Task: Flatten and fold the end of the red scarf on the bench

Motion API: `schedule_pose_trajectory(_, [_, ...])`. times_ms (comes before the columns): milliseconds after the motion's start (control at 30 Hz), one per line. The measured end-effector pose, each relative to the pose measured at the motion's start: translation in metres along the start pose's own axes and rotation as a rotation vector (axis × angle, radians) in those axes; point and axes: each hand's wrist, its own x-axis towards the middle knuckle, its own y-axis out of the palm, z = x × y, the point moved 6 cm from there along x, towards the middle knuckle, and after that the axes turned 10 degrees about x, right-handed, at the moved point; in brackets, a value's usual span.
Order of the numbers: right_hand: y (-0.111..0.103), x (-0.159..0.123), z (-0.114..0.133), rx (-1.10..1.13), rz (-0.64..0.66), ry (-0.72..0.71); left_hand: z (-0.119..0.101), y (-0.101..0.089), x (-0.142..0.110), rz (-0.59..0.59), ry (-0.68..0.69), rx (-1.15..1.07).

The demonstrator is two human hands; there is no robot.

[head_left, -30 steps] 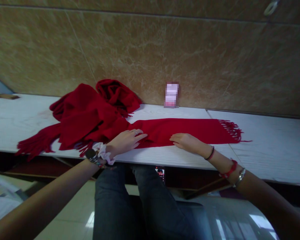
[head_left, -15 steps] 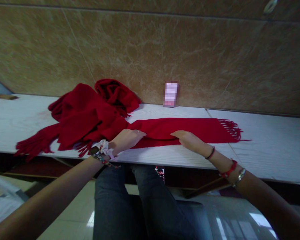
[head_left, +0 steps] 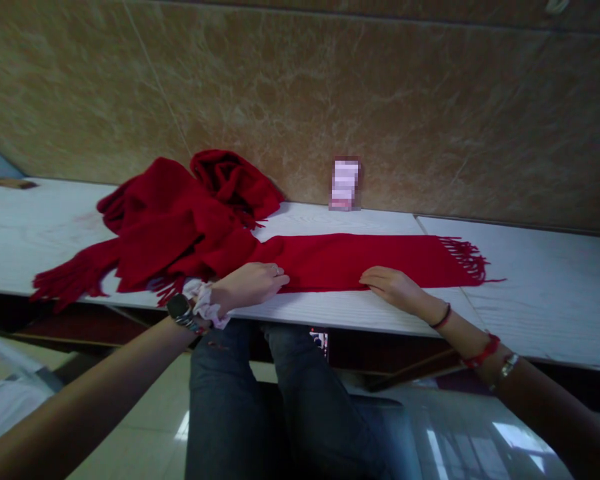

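Note:
A red scarf (head_left: 340, 257) with a fringed right end lies along the white bench-like surface. Its right stretch is flat and smooth, while the left part is heaped up in loose folds. At the near edge of the flat stretch, my left hand (head_left: 253, 283) has its fingers closed on the cloth, close to the heap. Farther right, my right hand (head_left: 393, 287) grips the same near edge between thumb and fingertips. The thumbs are partly hidden.
A brown marbled tile wall (head_left: 300, 100) rises behind the white surface (head_left: 545, 293). A small blurred pink-and-white object (head_left: 345, 185) leans against it. Below the near edge, a lit phone screen (head_left: 319, 341) shows beside my legs (head_left: 230, 400).
Both hands pinched and lifted a near layer of the scarf, then brought it down level with the near edge. My right hand has shifted a little to the right.

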Motion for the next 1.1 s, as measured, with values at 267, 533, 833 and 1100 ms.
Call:
schedule_pose_trajectory(267, [-0.002,-0.005,-0.003,0.162,-0.108,-0.005,0.006,-0.001,-0.004,0.041,0.025,-0.072])
schedule_pose_trajectory(533, [0.001,-0.004,-0.011,0.298,-0.132,0.048,0.008,-0.008,0.007,0.073,0.017,-0.233])
schedule_pose_trajectory(833, [-0.004,-0.002,-0.014,0.420,-0.161,0.148,0.020,-0.021,0.013,-0.021,0.013,-0.321])
schedule_pose_trajectory(1100, [0.001,0.000,-0.007,0.352,-0.090,0.073,0.010,0.003,-0.004,-0.010,0.021,-0.388])
